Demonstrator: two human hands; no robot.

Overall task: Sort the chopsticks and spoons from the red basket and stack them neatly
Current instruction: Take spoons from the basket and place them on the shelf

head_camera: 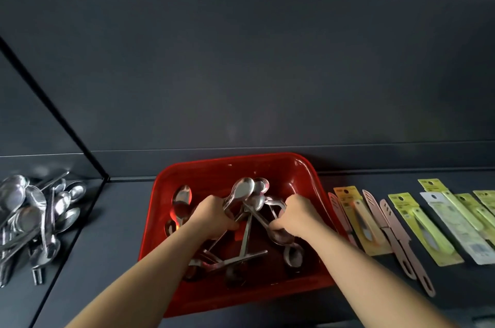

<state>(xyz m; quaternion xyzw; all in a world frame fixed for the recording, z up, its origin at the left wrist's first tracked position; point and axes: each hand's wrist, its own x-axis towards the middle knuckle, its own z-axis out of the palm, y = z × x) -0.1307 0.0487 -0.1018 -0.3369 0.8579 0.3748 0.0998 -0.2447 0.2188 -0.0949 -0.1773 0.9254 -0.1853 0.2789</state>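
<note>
- the step in hand looks like gathering spoons: both hands are down inside the red basket (241, 298), which sits on the dark table (120, 234) against the back wall.
- the left hand (211, 213) has its fingers curled round the handles of a small bunch of metal spoons (243, 189), whose bowls stick up toward the far side of the basket.
- the right hand (297, 216) is also curled, and appears to pinch the handle of another spoon just beside that bunch; the exact grip is partly hidden.
- more spoons lie crossed and tangled on the basket floor, under and between the two hands.
- a loose pile of spoons (32, 217) lies on the table well to the left, unevenly heaped.
- to the right of the basket lie pink utensils (396, 234) and yellow-green packets (434, 223) in a row; i cannot tell what the packets hold, and i see no chopsticks in the basket.
- judgement: sorting is partway, with a fair number of spoons left in the basket.
- the next move likely calls for freeing the gripped spoons from the tangle, lining up bowls and handles, then carrying them to the left pile.
</note>
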